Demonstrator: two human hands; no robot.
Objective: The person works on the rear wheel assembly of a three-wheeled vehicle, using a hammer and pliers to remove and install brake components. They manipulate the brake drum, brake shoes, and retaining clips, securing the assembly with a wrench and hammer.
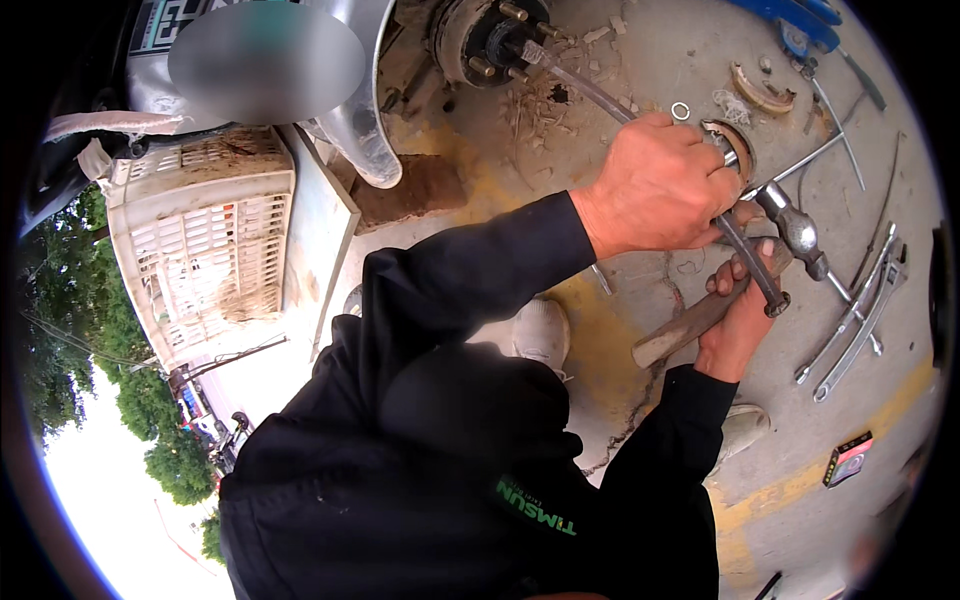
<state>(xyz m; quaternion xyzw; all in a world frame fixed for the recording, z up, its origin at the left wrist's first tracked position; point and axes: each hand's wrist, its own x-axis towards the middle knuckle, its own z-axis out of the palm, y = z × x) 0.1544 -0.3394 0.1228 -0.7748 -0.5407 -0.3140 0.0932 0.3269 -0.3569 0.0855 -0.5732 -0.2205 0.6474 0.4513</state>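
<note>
Head view: left hand was closed around a long steel rod that ran from the wheel hub down across the concrete floor. Right hand gripped a hammer by its wooden handle, the metal head lying just beside the rod's lower end. Curved brake shoe lay further off on the concrete. Wrenches lay near the right hand. White plastic crate sat well apart, beside a metal fender.
</note>
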